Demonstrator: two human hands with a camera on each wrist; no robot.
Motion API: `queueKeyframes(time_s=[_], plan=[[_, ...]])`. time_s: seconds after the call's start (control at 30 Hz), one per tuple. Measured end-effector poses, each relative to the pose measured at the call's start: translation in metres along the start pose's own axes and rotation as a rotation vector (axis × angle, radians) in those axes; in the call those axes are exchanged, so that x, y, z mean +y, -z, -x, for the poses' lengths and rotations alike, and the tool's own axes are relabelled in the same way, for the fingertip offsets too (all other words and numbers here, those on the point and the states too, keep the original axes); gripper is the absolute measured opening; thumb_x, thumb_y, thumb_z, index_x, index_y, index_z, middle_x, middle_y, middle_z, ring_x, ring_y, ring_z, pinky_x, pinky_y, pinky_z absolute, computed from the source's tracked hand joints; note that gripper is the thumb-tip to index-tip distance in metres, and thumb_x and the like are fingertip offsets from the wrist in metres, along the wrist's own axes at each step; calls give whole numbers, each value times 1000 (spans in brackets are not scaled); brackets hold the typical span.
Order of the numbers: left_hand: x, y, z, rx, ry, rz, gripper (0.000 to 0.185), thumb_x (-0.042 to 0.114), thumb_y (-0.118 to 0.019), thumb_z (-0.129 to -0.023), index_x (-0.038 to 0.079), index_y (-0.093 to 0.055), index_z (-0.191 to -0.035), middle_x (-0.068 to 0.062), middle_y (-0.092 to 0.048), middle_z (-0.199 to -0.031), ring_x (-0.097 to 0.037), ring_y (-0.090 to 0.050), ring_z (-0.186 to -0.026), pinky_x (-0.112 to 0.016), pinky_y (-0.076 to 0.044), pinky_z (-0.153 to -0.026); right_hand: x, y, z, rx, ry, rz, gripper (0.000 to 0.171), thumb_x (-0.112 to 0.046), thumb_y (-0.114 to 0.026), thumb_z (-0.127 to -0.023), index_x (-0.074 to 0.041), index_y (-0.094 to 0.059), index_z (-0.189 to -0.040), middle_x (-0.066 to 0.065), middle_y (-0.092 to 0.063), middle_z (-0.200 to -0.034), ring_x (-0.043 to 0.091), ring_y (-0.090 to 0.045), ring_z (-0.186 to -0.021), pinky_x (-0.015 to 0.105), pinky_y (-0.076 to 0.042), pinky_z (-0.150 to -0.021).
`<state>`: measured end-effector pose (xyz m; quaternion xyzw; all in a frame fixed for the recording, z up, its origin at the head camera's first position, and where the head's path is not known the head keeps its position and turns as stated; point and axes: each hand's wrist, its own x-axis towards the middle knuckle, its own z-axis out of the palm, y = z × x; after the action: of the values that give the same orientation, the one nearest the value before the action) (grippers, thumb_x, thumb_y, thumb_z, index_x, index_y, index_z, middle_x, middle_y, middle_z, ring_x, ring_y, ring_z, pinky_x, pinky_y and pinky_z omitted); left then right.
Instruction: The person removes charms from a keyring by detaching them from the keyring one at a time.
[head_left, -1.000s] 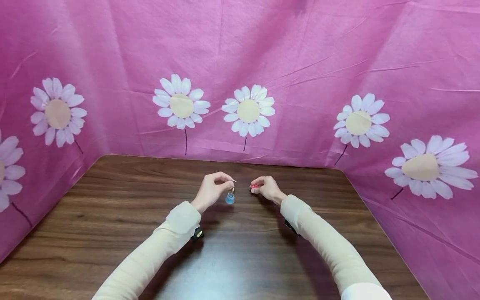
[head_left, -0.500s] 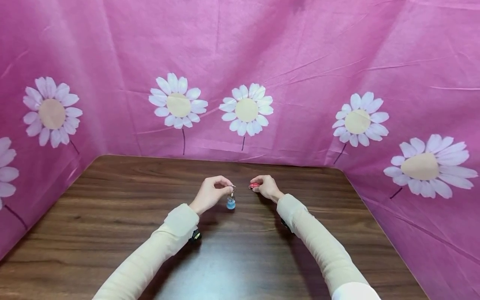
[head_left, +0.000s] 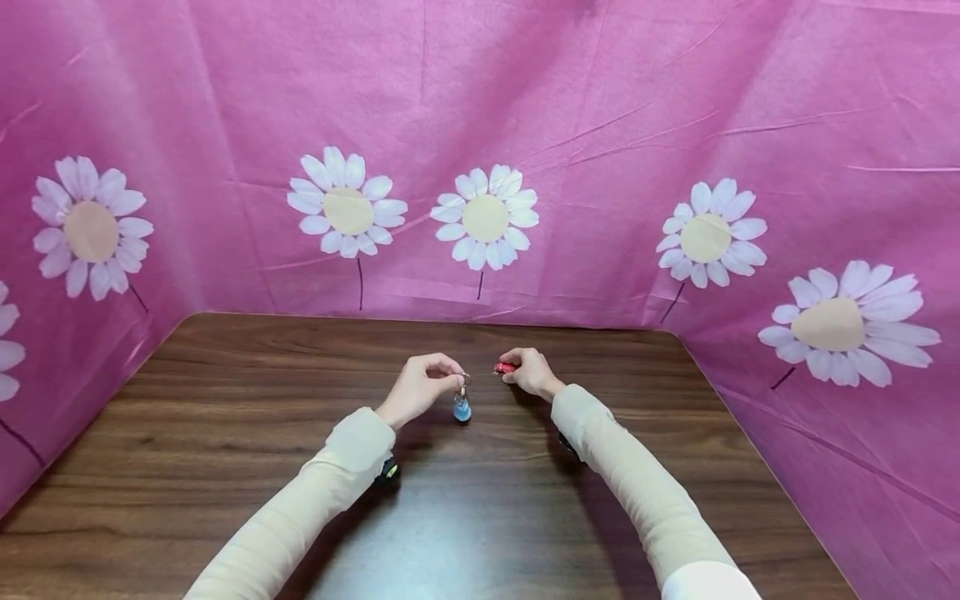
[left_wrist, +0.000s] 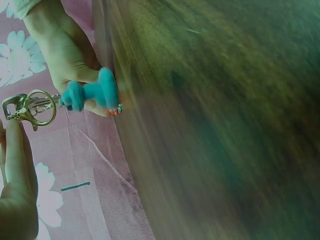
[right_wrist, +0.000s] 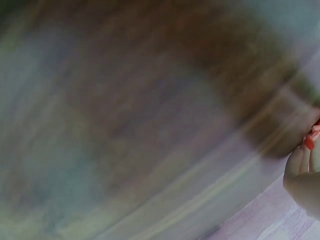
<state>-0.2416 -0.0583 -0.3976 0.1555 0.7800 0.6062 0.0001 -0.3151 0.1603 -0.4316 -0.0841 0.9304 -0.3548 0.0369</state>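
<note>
**Clasp and red piece being held apart over the table**

Left hand is pinching a metal clasp at its fingertips; a ring is hanging from it, and a blue charm is dangling just below the fingers, close over the table. Right hand is pinching a small red piece, which is poking out toward the left fingertips, near but not touching them. Right wrist view is blurring; only a red edge is showing beside the fingers.

Judgement: the two parts are being lined up for joining. Next move is calling for a steady clasp and the red piece being brought to its opening.
</note>
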Motion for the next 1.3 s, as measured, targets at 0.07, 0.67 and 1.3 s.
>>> queueKeyframes(time_s=[0.07, 0.67, 1.3], plan=[[0, 0, 0, -8, 0, -2, 7, 3, -66, -80, 3, -67, -87, -16, -69, -88, -7, -60, -69, -24, -49, -68, 0, 1, 1, 0, 0, -2, 35, -1, -71, -73, 0, -64, -107, 15, -68, -99, 22, -62, -93, 34, -47, -86], [10, 9, -3, 22, -30, -5, 14, 6, -66, -81, 1, -69, -93, -15, -70, -87, -9, -61, -72, -23, -49, -69, -32, 18, 14, 145, 65, -101, 29, -9, -67, -80, -3, -64, -109, 13, -64, -113, 25, -55, -109, 38, -43, -94], [39, 8, 7, 45, -73, 3, 12, 5, -67, -80, 0, -69, -90, -16, -69, -85, -15, -63, -74, -26, -50, -71, -79, 9, 80, -72, 252, -377, 28, -1, -65, -81, 4, -61, -108, 20, -66, -104, 27, -63, -96, 29, -52, -81]])
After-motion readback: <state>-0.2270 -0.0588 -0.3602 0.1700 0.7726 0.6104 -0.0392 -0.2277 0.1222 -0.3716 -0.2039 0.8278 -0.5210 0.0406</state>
